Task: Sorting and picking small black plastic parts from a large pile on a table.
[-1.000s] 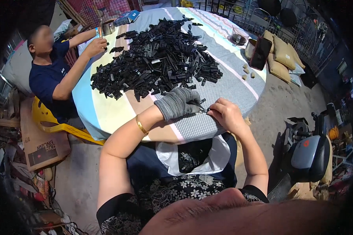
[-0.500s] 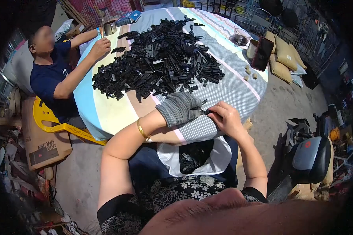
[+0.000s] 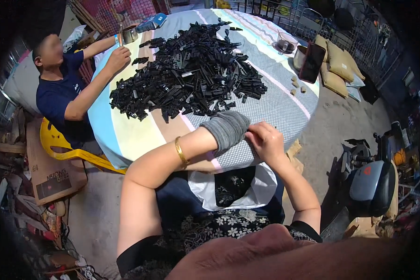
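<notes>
My left hand (image 3: 229, 129), in a grey striped knit glove, is just above the near part of the table. Its back is toward me and its fingers are hidden. Right against it is my bare right hand (image 3: 267, 141), thumb and forefinger pinched at the glove's far side. Whatever is between the two hands is blocked from sight. Beyond them a large heap of small black plastic parts (image 3: 191, 77) covers the middle of the table. A white bag (image 3: 265, 186) with black parts in it sits open in my lap.
A patterned cloth covers the round table (image 3: 140, 135). At the right edge stand a phone (image 3: 312, 63), a glass cup (image 3: 284, 45) and small tan pieces (image 3: 295, 84). A co-worker (image 3: 60, 88) sits at the left. A scooter (image 3: 371, 186) is at the right.
My left hand has moved right and turned, so its fingers and the black part they pinched are now hidden. My right hand stays nearly in place, still pinched.
</notes>
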The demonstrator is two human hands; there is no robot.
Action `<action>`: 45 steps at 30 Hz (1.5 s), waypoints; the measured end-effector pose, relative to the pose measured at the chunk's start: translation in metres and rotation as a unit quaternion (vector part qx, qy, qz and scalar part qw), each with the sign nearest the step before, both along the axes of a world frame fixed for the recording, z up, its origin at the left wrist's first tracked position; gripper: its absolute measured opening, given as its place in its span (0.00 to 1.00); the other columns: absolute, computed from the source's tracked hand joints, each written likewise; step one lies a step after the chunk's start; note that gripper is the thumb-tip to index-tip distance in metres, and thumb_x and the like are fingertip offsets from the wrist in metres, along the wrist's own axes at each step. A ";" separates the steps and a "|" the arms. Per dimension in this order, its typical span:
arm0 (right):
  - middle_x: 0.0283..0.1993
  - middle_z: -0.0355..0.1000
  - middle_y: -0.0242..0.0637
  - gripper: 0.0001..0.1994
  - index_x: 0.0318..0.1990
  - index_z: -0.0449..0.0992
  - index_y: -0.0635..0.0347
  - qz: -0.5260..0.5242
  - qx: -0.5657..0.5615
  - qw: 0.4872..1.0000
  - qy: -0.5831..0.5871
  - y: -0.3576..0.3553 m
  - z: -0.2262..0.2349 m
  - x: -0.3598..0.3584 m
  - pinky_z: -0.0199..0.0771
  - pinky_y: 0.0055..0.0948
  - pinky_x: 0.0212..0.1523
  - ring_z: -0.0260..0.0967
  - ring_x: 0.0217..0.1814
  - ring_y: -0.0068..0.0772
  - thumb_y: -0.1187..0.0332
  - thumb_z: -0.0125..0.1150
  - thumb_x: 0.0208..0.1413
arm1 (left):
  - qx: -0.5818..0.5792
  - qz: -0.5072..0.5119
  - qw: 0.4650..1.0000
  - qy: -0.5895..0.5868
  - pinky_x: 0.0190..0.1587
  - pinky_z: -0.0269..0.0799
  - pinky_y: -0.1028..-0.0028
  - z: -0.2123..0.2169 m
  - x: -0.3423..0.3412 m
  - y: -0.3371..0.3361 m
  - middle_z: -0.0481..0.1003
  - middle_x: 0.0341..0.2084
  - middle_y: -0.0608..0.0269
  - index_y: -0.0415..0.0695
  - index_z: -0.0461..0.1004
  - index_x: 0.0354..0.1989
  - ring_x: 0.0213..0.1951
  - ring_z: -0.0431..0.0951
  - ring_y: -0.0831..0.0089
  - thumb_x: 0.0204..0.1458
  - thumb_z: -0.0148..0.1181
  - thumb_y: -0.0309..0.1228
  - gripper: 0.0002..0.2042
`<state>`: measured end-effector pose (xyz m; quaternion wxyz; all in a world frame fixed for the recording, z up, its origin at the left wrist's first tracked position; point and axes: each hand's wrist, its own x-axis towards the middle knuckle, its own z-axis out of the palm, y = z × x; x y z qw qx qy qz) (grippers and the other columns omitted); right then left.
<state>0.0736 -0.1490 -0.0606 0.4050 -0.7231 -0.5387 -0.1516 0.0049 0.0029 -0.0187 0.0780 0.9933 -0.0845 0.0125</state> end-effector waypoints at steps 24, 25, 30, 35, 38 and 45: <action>0.27 0.68 0.38 0.05 0.27 0.75 0.64 0.001 0.008 1.000 -0.005 -0.006 0.000 0.003 0.67 0.32 0.30 0.66 0.29 0.40 0.75 0.63 0.39 | 0.041 -0.059 0.997 0.021 0.33 0.71 0.62 0.004 0.019 -0.002 0.74 0.21 0.48 0.38 0.74 0.25 0.28 0.76 0.54 0.40 0.58 0.35 0.11; 0.27 0.68 0.38 0.05 0.27 0.75 0.64 -0.001 0.011 1.000 -0.009 -0.007 -0.001 0.005 0.67 0.32 0.30 0.66 0.29 0.40 0.75 0.63 0.39 | 0.034 -0.063 0.997 0.023 0.33 0.71 0.62 0.006 0.019 -0.002 0.74 0.22 0.48 0.38 0.73 0.26 0.28 0.76 0.54 0.40 0.59 0.35 0.12; 0.30 0.71 0.37 0.07 0.31 0.77 0.67 0.094 -0.007 0.975 0.202 -0.006 -0.006 0.014 0.68 0.23 0.32 0.69 0.32 0.29 0.75 0.64 0.41 | -0.112 -0.038 0.993 0.001 0.39 0.71 0.61 0.003 -0.001 0.021 0.74 0.36 0.45 0.44 0.58 0.57 0.36 0.75 0.52 0.40 0.62 0.35 0.33; 0.32 0.75 0.38 0.09 0.29 0.77 0.64 0.098 -0.060 0.930 0.348 0.004 0.001 0.021 0.71 0.26 0.33 0.72 0.31 0.31 0.69 0.66 0.42 | -0.240 -0.043 0.970 0.021 0.44 0.71 0.64 -0.002 -0.010 0.024 0.73 0.41 0.47 0.47 0.55 0.61 0.40 0.76 0.55 0.45 0.60 0.36 0.32; 0.27 0.74 0.45 0.15 0.35 0.78 0.61 0.125 -0.148 0.942 0.273 0.006 0.005 0.023 0.70 0.30 0.32 0.73 0.30 0.37 0.59 0.64 0.45 | -0.239 -0.072 0.968 -0.001 0.44 0.71 0.65 -0.002 -0.014 0.019 0.74 0.41 0.48 0.49 0.53 0.62 0.41 0.76 0.57 0.46 0.60 0.34 0.33; 0.25 0.74 0.41 0.13 0.33 0.78 0.64 0.147 -0.094 0.942 0.286 0.004 0.001 0.018 0.68 0.27 0.26 0.70 0.24 0.30 0.64 0.66 0.44 | -0.255 -0.082 0.962 0.060 0.45 0.70 0.66 0.018 -0.027 0.018 0.72 0.42 0.45 0.44 0.50 0.63 0.42 0.75 0.56 0.36 0.63 0.34 0.41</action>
